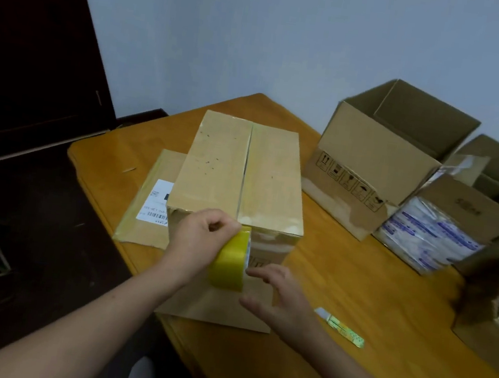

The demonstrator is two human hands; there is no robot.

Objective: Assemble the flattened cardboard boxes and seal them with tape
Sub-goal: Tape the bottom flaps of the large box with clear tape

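The box (240, 175) stood folded shut on the surface (354, 298), its centre seam untaped. The left hand (200, 239) gripped the tape roll (230, 261) at the near edge; the right hand (275, 297) hovered beside it, fingers spread. Sealing seemed to be starting: next, probably, free the tape end and press it down.

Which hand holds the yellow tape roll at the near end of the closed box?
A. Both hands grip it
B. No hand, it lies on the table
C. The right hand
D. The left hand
D: the left hand grips the yellow tape roll, while the right hand is open beside it.
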